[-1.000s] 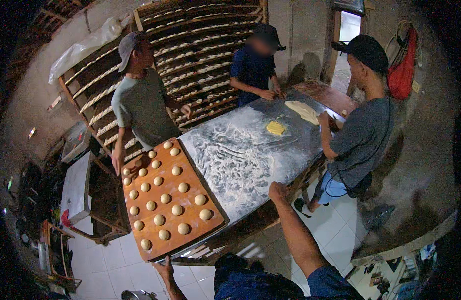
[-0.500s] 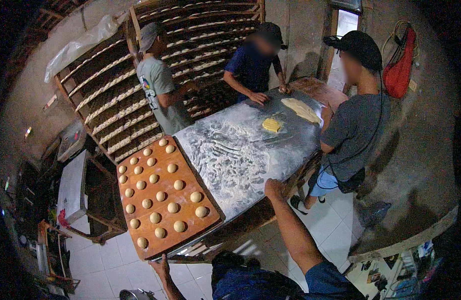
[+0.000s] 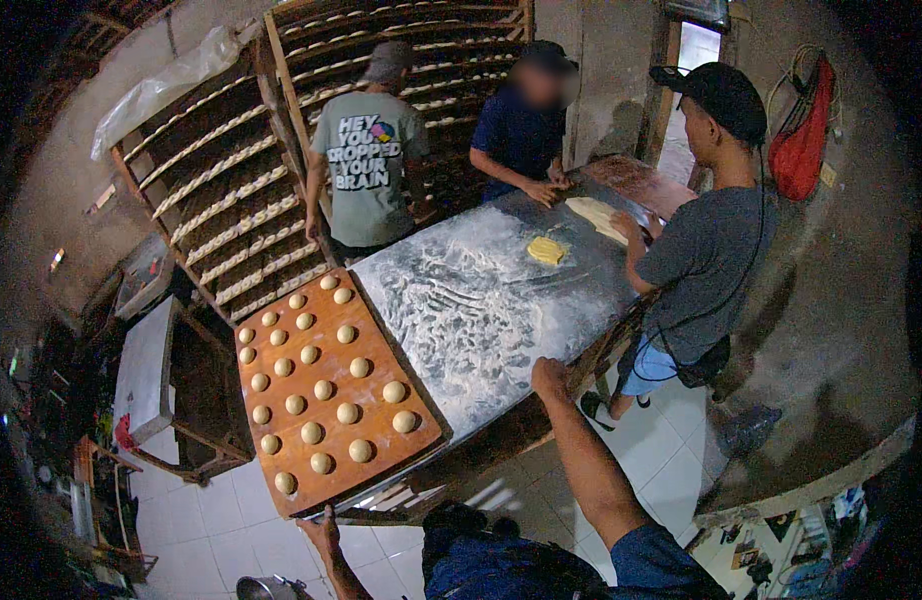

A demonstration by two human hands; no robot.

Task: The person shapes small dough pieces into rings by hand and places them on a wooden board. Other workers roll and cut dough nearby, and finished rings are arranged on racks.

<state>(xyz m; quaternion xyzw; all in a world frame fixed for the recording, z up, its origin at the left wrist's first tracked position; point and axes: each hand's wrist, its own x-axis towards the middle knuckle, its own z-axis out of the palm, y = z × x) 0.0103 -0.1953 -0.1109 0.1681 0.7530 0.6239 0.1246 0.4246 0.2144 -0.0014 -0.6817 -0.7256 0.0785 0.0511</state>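
Observation:
A brown wooden board point(image 3: 281, 377) carries several round dough balls point(image 3: 324, 390) spaced in rough rows at the left end of the table. My left hand point(image 3: 321, 534) is at the board's near corner, thumb up and fingers along its edge, gripping it; part of the grip is hidden. My right hand point(image 3: 550, 377) is closed over the near edge of the floured metal tabletop point(image 3: 461, 310), well apart from the board. Toward the table's far end lie a yellow lump point(image 3: 547, 250) and a long pale slab of dough point(image 3: 596, 217).
Behind the table stands a tall rack point(image 3: 221, 215) full of shaped dough. One co-worker point(image 3: 366, 165) faces it; another point(image 3: 521, 130) stands at the table's far side, a third point(image 3: 706, 240) at its right. A metal pot point(image 3: 271, 588) sits low at the front; a small table point(image 3: 146, 370) stands left.
The co-worker by the rack has turned their back to me. The one on the right now has hands at the dough slab. My hands have hardly moved.

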